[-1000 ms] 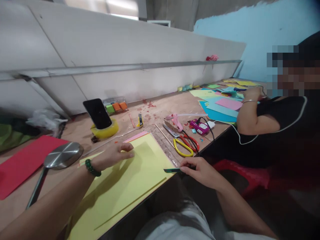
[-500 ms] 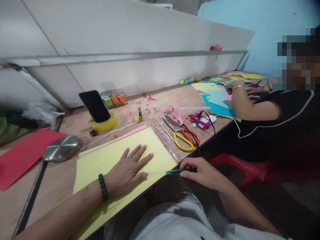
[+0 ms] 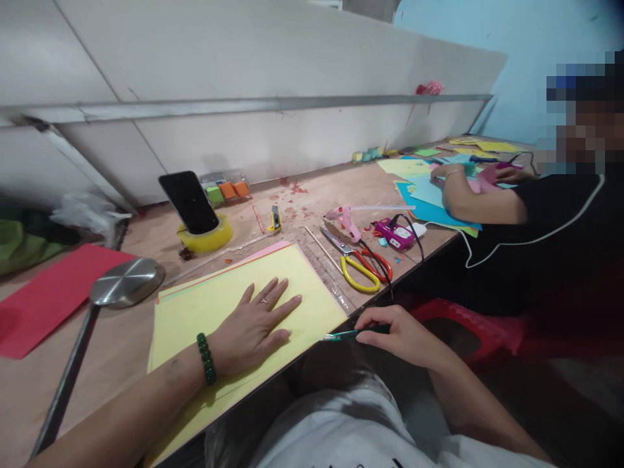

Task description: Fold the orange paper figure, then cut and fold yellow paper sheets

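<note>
Palm down with fingers spread, my left hand lies flat on a stack of paper whose top sheet is yellow paper. My right hand pinches a slim dark green tool with a pale tip, which may be a craft knife. Its tip is at the paper's near edge, close to the table edge. Beyond the stack's right side lie a clear ruler, a thin wooden stick and scissors with red and yellow handles.
A phone leans in a yellow tape roll. A round metal lamp part overlaps red paper. A pink glue gun lies near a purple power strip. At right, another person's arm reaches over coloured paper.
The view has shifted slightly. My left hand stays flat on the paper, and my right hand still holds the tool at its edge. The other person's hands have moved over their paper.
</note>
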Demonstrator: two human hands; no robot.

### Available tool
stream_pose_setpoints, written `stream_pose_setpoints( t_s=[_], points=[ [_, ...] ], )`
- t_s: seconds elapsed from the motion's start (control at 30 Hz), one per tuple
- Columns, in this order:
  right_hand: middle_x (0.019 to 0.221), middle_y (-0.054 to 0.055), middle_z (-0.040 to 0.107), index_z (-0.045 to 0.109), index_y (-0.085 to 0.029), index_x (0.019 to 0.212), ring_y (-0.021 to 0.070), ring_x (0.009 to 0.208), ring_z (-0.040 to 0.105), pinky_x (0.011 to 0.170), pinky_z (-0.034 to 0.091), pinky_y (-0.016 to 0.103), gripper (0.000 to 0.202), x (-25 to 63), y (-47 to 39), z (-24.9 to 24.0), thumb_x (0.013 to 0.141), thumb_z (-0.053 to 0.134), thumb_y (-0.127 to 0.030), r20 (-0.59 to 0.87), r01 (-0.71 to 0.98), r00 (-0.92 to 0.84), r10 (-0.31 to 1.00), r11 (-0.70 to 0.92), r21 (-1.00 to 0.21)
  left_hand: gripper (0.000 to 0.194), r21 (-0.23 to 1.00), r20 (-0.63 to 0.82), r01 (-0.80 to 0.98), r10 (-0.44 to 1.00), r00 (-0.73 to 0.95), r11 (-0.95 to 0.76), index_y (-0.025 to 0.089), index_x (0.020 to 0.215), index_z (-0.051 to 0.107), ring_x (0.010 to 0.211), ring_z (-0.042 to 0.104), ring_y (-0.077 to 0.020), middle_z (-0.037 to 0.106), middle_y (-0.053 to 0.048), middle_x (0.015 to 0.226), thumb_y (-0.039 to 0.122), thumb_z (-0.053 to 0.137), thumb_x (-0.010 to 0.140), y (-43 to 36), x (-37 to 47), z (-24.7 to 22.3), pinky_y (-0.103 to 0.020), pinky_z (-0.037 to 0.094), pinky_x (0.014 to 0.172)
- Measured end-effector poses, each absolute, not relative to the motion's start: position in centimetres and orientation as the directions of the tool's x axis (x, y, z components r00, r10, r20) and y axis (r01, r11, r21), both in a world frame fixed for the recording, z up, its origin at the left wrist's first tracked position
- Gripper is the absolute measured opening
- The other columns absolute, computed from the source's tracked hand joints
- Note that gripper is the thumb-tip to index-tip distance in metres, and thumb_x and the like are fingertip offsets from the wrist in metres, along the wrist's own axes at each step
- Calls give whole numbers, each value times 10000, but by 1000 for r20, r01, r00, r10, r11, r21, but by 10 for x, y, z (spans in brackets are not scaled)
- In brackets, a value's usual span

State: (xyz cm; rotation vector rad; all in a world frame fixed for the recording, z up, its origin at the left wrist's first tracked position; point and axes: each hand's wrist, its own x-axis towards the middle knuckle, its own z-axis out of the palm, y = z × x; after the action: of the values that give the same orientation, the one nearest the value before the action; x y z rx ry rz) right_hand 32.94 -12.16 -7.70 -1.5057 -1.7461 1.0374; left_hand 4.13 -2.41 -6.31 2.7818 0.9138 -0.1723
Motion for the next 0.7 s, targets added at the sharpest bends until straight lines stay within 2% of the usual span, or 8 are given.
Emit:
stream_pose_setpoints(
  t_s=[0.43,0.7],
  points=[
    [723,-5,686,707,-188,755,157,695,615,658,466,240,91,325,-120,-79,784,661,-261,-29,487,-206,978,77,-870,577,159,-187,611,585,790,-775,313,1500,253,1448,139,-389,128,-140,1595,552,275,976,-27,44,-60,-684,143,1086],
    [752,14,712,714,-189,778,176,715,641,663,478,248,142,320,-122,-84,801,652,-314,15,496,-207,978,118,-860,580,175,-179,615,589,788,-769,318,1496,267,1449,143,-385,143,-129,1597,566,271,972,-27,43,-61,-680,141,1089]
  ],
)
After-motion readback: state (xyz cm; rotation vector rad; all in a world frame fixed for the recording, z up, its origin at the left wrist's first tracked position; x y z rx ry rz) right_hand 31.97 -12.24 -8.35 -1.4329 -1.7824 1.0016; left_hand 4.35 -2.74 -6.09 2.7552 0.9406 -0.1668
